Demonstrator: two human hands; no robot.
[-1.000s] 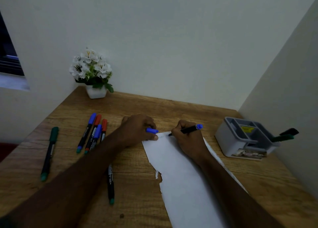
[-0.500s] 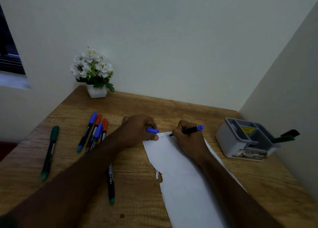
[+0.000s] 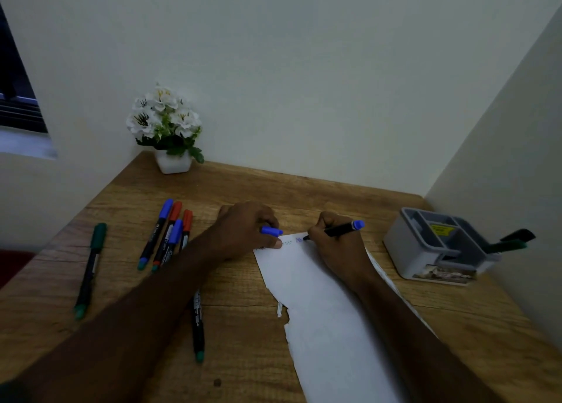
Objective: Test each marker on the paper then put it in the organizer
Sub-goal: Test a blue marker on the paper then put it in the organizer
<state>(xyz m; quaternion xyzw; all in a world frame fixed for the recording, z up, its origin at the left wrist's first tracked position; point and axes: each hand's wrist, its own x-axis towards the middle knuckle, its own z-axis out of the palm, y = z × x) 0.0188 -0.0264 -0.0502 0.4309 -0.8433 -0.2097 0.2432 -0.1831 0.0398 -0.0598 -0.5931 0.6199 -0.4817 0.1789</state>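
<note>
The right hand (image 3: 336,247) grips a black marker with a blue end (image 3: 337,229), fingers curled round its barrel, the tip touching the top edge of the paper (image 3: 322,305) beside a small blue scribble (image 3: 300,239). The left hand (image 3: 246,232) rests its fingers on the paper's top left corner and holds the blue cap (image 3: 271,230) between curled fingers. The paper lies on the wooden surface (image 3: 243,293), its left edge torn. Right of the paper stands the grey organizer (image 3: 425,250), with a green and a black marker (image 3: 511,243) sticking out of its right side. Left of the paper lie capped blue and red markers (image 3: 167,235), another marker (image 3: 198,326) partly under the left forearm, and farther left a green marker (image 3: 90,268). Behind those, a white flower pot (image 3: 170,134) sits at the wall.
</note>
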